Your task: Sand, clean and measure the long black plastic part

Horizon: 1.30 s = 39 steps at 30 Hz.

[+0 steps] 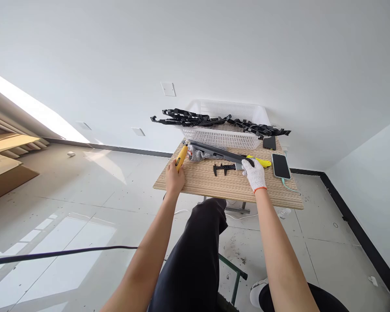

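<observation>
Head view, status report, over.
Left hand gripping yellow tool, tip at bar's left end. Gloved right hand holding bar's other end. Caliper, gray cloth close by.

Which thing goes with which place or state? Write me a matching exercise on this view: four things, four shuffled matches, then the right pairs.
Things
1. Slim yellow handheld tool
2. Long dark grey bar
3. White slatted plastic basket
4. Rectangular dark-screened phone

Places and states
A. Joined to a thin pale green cable
B. Held near one end by the white-gloved right hand
C. Topped with a heap of long black parts
D. Gripped in the bare left hand

Right pairs: 1-D, 2-B, 3-C, 4-A
</observation>
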### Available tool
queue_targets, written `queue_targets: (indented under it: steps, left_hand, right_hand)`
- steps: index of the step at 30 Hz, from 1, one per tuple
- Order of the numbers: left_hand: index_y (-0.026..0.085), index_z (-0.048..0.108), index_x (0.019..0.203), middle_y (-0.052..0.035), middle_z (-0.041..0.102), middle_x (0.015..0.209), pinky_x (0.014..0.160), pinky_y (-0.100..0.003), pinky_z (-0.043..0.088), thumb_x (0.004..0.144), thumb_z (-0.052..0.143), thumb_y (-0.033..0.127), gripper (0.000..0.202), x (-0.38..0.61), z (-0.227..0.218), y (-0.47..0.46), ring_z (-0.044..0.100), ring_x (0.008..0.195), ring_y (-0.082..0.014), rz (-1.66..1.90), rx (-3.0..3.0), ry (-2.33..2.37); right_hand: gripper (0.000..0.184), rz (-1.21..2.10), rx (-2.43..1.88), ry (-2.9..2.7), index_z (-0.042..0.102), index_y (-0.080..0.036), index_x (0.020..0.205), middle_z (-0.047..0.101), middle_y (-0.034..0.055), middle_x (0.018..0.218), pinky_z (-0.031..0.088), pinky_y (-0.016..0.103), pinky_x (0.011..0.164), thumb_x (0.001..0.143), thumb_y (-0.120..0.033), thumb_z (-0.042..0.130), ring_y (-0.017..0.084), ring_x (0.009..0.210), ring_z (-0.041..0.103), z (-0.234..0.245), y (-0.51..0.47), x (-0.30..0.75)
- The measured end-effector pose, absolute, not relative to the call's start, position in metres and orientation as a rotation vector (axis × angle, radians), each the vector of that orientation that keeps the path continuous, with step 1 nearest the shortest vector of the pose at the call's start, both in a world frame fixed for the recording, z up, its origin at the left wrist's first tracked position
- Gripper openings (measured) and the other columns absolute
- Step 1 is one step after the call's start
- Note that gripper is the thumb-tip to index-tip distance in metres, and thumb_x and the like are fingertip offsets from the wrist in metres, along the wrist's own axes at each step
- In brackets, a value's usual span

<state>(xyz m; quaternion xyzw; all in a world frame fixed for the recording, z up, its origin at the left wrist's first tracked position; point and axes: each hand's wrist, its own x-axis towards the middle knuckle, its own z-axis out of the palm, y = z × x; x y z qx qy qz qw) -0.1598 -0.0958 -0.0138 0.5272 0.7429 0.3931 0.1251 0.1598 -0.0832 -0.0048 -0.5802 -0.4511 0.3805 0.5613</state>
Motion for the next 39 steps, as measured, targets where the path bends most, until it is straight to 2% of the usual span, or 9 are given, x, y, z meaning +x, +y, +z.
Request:
queue_targets:
  steps: [11, 25, 39]
  left_hand:
    - [0.013, 0.043, 0.146, -0.0202, 0.054, 0.137, 0.100, -0.050, 0.048, 0.097, 0.042, 0.035, 0.053, -0.154, -0.014, -0.102, 0.055, 0.122, -0.0358, 1.122, 1.589, 2.163]
    - [0.016, 0.042, 0.147, -0.0188, 0.056, 0.135, 0.089, -0.046, 0.051, 0.098, 0.040, 0.036, 0.053, -0.149, -0.018, -0.112, 0.060, 0.114, -0.0349, 1.064, 1.728, 2.131]
    - [0.017, 0.045, 0.145, -0.0172, 0.059, 0.130, 0.089, -0.044, 0.051, 0.098, 0.043, 0.036, 0.051, -0.128, -0.020, -0.136, 0.060, 0.114, -0.0333, 1.157, 1.682, 2.065]
  right_hand:
    - [0.042, 0.902, -1.372, -1.073, 0.068, -0.020, 0.098, 0.069, 0.0010, 0.077, 0.051, 0.027, 0.054, 0.076, -0.056, 0.070, 0.010, 0.051, 0.056, -0.004, -0.085, 0.160]
    - [0.043, 0.901, -1.385, -1.082, 0.068, -0.020, 0.099, 0.069, 0.0014, 0.077, 0.045, 0.024, 0.046, 0.076, -0.057, 0.068, 0.011, 0.051, 0.058, 0.001, -0.088, 0.159]
    - [0.044, 0.911, -1.380, -1.072, 0.068, -0.020, 0.098, 0.068, 0.0007, 0.077, 0.046, 0.025, 0.049, 0.076, -0.058, 0.070, 0.010, 0.050, 0.057, 0.001, -0.086, 0.160]
